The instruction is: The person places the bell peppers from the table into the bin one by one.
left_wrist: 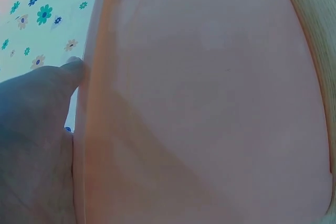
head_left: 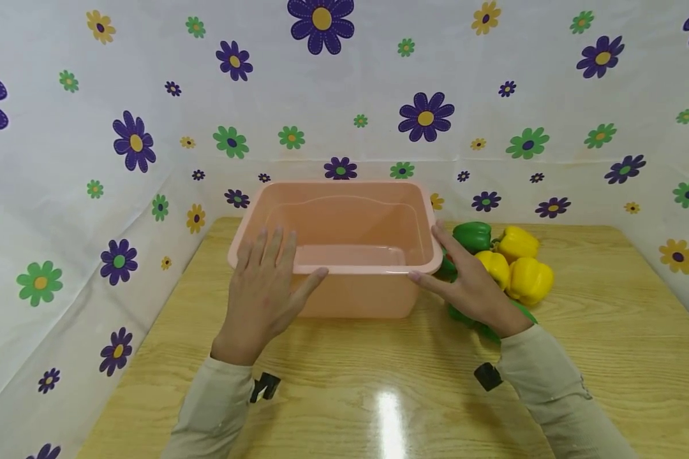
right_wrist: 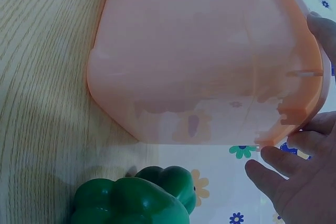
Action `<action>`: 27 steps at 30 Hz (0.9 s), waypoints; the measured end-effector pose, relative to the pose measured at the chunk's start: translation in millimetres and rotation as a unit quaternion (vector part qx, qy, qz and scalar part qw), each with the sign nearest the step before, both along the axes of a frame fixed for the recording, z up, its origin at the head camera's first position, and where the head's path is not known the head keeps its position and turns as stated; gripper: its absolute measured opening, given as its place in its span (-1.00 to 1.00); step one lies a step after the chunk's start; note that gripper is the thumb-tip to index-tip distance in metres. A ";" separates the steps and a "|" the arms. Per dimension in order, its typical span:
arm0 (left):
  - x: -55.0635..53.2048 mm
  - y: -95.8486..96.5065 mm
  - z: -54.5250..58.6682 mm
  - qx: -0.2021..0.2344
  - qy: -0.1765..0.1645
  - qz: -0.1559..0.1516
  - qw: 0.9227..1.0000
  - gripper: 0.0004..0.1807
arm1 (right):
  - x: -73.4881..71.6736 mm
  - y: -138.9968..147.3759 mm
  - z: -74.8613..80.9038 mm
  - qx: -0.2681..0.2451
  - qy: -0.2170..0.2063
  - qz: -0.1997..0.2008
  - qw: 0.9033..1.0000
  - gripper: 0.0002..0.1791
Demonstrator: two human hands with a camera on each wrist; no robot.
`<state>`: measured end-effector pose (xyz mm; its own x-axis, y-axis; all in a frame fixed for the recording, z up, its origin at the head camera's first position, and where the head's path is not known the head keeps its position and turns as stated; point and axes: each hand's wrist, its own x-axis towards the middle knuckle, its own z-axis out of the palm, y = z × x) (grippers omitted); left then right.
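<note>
A pink plastic basin stands upright on the wooden table, and its inside looks bare. My left hand lies across the front-left part of its rim, fingers straight and thumb spread to the right. In the left wrist view, the thumb touches the rim edge. At the front-right corner is my right hand, thumb against the front rim and fingers spread along the right side. The right wrist view shows these fingers fairly straight beside the rim. Green bell peppers lie just below them.
Right of the basin sit several yellow bell peppers and a green bell pepper. More green produce is partly hidden under the right hand. A white flowered cloth hangs behind and beside the table.
</note>
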<state>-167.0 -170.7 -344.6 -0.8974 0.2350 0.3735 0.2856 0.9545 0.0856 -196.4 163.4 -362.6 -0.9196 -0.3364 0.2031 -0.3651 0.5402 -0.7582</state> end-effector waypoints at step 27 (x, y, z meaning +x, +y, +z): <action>-1.1 -3.5 4.4 0.014 -0.034 0.020 0.999 0.15 | 0.7 0.1 1.9 -0.003 -0.001 0.011 1.000 0.04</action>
<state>-168.1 -174.2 -340.2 -0.9292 0.1893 0.3175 0.2403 0.9619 0.1300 -195.7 163.5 -360.7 -0.9127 -0.3548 0.2026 -0.3743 0.5274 -0.7627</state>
